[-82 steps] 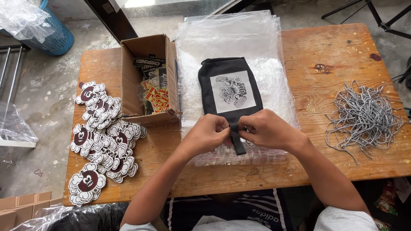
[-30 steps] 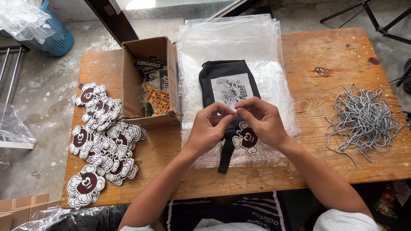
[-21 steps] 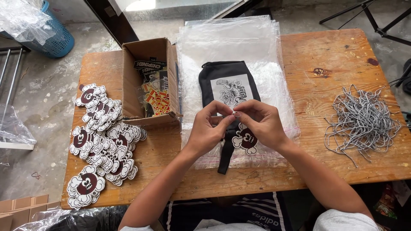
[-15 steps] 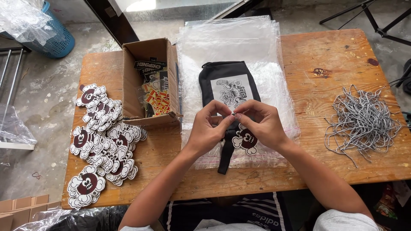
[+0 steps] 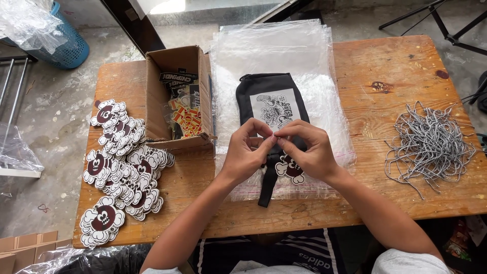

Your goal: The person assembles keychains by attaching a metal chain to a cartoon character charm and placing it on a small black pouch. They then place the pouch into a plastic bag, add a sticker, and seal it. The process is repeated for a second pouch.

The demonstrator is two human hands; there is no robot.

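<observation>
We pinch something small between our left hand (image 5: 246,155) and right hand (image 5: 309,152) at frame centre; what it is we cannot tell. Our fingers cover the lower part of the black pouch (image 5: 274,109) and half the skull-flower tag (image 5: 290,168). The pouch's strap ends short of the near table edge (image 5: 314,215). Bare wood lies open between the plastic bags (image 5: 276,50) and the cord pile (image 5: 428,144) at right.

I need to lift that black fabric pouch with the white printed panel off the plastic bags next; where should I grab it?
Take the black fabric pouch by its black strap, which trails toward the table's near edge past the hands. Come from the near side: the strap lies free and narrow there, while the body lies flat on the clear plastic bags.
</observation>
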